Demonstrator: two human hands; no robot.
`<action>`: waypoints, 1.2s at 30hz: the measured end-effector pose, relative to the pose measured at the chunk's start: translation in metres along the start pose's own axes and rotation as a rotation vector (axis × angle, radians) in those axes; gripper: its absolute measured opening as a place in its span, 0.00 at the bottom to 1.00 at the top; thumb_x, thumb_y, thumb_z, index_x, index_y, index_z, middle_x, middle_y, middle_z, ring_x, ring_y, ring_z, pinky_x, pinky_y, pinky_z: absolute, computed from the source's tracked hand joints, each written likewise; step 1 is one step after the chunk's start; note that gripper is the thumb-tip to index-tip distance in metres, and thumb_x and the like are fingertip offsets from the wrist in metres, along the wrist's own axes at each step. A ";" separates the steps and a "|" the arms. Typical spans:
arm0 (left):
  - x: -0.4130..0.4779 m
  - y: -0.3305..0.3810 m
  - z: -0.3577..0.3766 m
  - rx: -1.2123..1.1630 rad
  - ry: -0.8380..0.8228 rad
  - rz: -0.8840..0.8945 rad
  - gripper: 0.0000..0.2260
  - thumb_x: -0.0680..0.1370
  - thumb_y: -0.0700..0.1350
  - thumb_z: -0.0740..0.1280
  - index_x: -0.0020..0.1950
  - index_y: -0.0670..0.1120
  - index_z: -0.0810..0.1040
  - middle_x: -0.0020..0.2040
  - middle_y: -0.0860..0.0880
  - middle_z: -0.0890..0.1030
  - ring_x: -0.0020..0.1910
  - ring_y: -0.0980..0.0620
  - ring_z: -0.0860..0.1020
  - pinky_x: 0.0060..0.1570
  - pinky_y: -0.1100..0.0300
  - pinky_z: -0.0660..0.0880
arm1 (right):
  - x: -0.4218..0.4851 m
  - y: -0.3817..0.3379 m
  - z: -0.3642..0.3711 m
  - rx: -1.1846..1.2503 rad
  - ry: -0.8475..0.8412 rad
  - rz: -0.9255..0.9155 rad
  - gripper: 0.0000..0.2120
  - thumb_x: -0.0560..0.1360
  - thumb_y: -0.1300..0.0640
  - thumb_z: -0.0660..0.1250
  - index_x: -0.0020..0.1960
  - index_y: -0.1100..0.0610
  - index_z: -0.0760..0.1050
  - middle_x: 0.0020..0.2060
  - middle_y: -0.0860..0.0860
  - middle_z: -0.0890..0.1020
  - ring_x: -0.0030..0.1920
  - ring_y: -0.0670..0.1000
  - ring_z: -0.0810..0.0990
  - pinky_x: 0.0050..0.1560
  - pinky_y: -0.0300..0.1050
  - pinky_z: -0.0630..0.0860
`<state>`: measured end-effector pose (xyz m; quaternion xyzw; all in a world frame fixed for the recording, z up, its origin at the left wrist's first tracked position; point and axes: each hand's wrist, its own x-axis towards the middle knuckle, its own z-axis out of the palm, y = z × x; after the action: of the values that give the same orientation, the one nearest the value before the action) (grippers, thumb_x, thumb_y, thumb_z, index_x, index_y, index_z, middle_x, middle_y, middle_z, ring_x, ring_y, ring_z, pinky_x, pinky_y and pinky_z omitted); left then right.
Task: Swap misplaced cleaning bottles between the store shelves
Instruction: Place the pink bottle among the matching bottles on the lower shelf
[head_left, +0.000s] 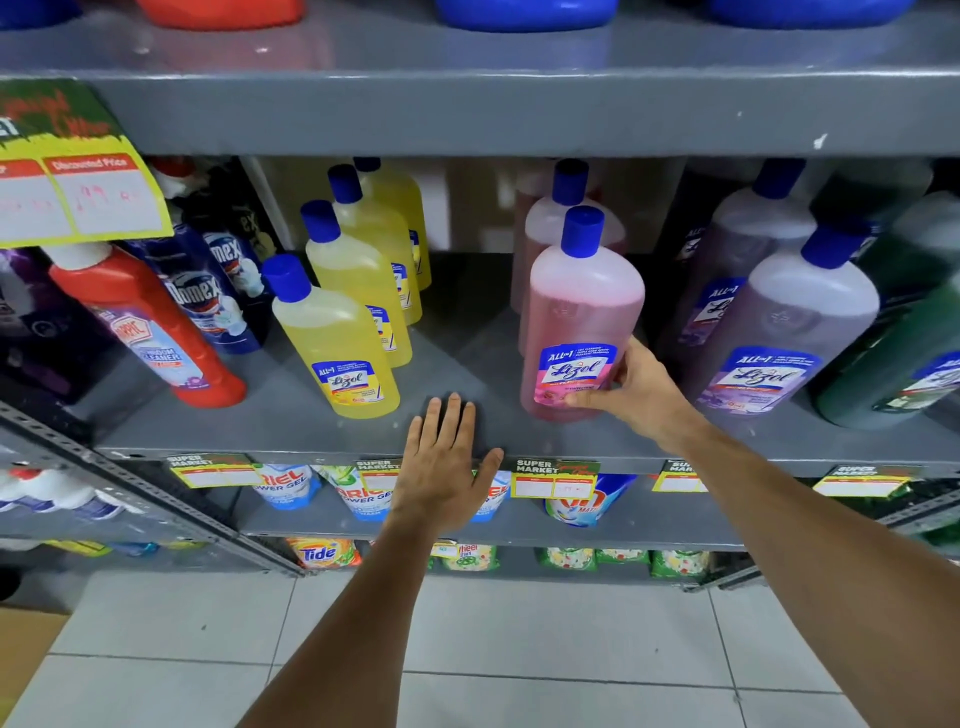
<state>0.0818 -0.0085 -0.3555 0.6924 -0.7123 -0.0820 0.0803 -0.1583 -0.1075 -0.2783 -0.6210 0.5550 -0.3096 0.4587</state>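
A pink Lizol bottle (582, 317) with a blue cap stands upright at the front of the grey shelf (291, 421). My right hand (641, 392) grips its lower right side, thumb across the label. Another pink bottle (558, 218) stands behind it. To the left runs a row of several yellow Lizol bottles (337, 338). My left hand (447, 462) lies flat and open on the bare shelf between the yellow row and the pink bottle, holding nothing. Purple Lizol bottles (784, 332) stand to the right.
A red cleaner bottle (150, 327) and dark blue Domex bottles (213, 306) lean at the left. Green bottles (904, 353) sit at the far right. A yellow price sign (78, 192) hangs from the shelf above. Detergent pouches (363, 493) fill the lower shelves.
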 end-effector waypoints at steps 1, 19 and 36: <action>0.000 0.000 0.000 0.000 -0.001 -0.001 0.34 0.81 0.64 0.47 0.81 0.46 0.50 0.82 0.46 0.49 0.81 0.44 0.44 0.77 0.49 0.40 | -0.001 0.000 0.001 -0.001 0.006 0.003 0.36 0.62 0.60 0.84 0.64 0.49 0.71 0.53 0.44 0.84 0.54 0.42 0.83 0.54 0.44 0.83; 0.003 -0.001 -0.004 -0.022 -0.059 -0.018 0.34 0.82 0.63 0.48 0.81 0.45 0.46 0.82 0.45 0.46 0.81 0.44 0.42 0.77 0.47 0.41 | -0.022 0.005 0.008 0.051 0.077 0.033 0.41 0.65 0.63 0.83 0.73 0.55 0.68 0.65 0.53 0.81 0.64 0.54 0.81 0.65 0.61 0.78; -0.106 0.002 -0.199 -0.044 0.686 -0.118 0.32 0.82 0.55 0.59 0.80 0.43 0.51 0.82 0.43 0.50 0.81 0.46 0.47 0.78 0.47 0.50 | -0.127 -0.162 0.077 0.281 0.137 -0.494 0.24 0.71 0.58 0.79 0.60 0.40 0.75 0.56 0.42 0.83 0.58 0.40 0.82 0.59 0.35 0.78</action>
<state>0.1277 0.0961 -0.1614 0.7178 -0.6005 0.1355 0.3252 -0.0480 0.0279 -0.1442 -0.6454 0.3683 -0.5270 0.4124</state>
